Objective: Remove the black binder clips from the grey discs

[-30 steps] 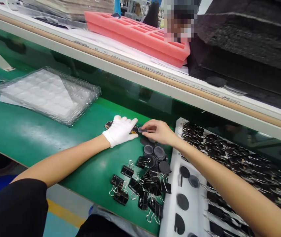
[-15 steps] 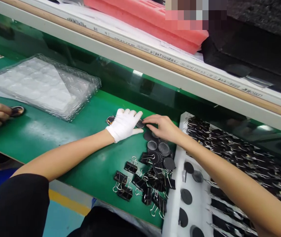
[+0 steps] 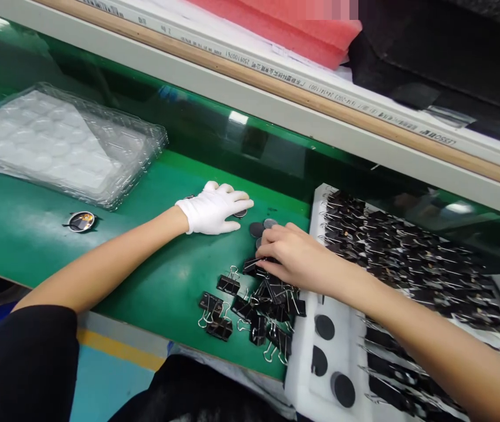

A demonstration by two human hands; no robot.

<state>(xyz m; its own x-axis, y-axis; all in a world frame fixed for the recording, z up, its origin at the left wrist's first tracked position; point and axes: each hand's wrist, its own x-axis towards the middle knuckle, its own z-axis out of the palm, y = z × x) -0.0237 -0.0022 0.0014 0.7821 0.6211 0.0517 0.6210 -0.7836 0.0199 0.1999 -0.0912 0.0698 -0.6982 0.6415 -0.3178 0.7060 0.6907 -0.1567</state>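
As the head view showed, the gloved left hand [image 3: 214,209] lay loosely spread, partly hiding a round part [image 3: 241,214] on the counter [image 3: 157,258], right hand [image 3: 287,252] curled over dark discs [image 3: 257,229] near binder clips [image 3: 228,285], any hold in its grip hidden, impossible to tell.

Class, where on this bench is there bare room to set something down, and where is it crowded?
Bare green bench lies between the left forearm and the binder clips, and between the see-through trays and the gloved left hand. Around the right hand it is crowded: black discs, clips and the white tray.
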